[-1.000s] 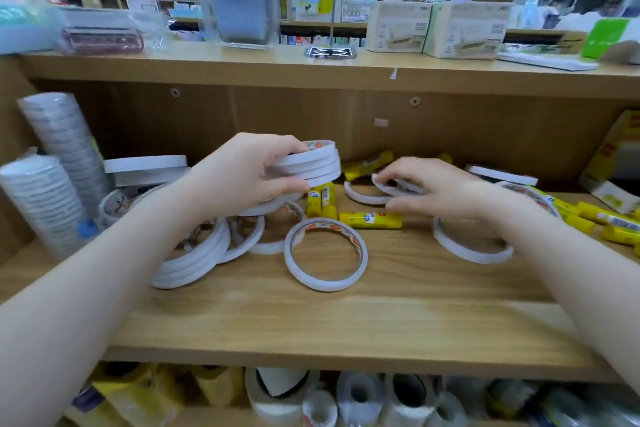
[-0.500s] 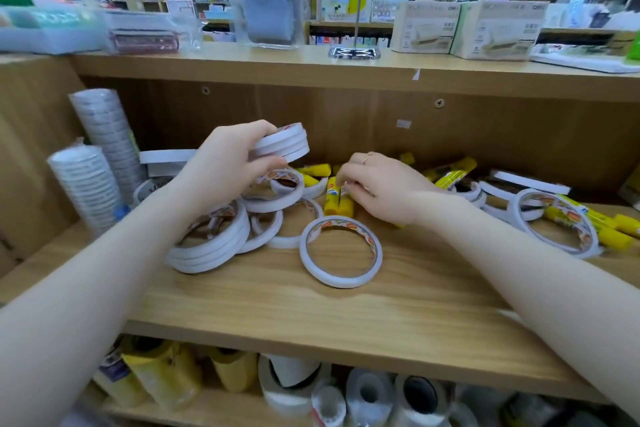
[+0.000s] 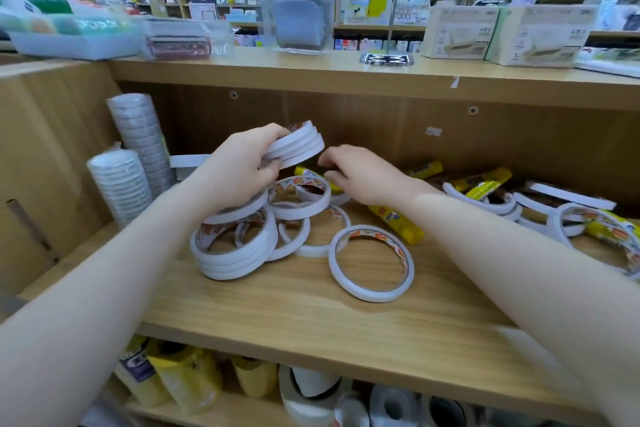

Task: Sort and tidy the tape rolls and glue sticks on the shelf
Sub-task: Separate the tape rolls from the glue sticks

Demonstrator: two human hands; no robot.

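Note:
My left hand (image 3: 239, 166) grips a small stack of white tape rolls (image 3: 298, 146), raised and tilted above the wooden shelf (image 3: 311, 308). My right hand (image 3: 360, 173) hovers just right of it with fingers curled down over a tape roll (image 3: 299, 196) and a yellow glue stick (image 3: 308, 172); whether it holds anything is hidden. A pile of white tape rolls (image 3: 232, 253) lies under my left wrist. One single roll (image 3: 372, 263) lies flat in front. Another glue stick (image 3: 398, 222) lies beside my right wrist. More rolls and glue sticks (image 3: 485, 184) are scattered to the right.
Two wrapped columns of tape rolls (image 3: 119, 184) stand at the shelf's left end against the side panel. The top counter carries boxes (image 3: 460, 33) and a clear plastic case (image 3: 298, 26). Bigger tape rolls (image 3: 311, 388) fill the shelf below.
My left hand has lifted its stack of rolls slightly higher. My right hand moved left from the scattered rolls to the middle, close to the left hand. The camera shifted left.

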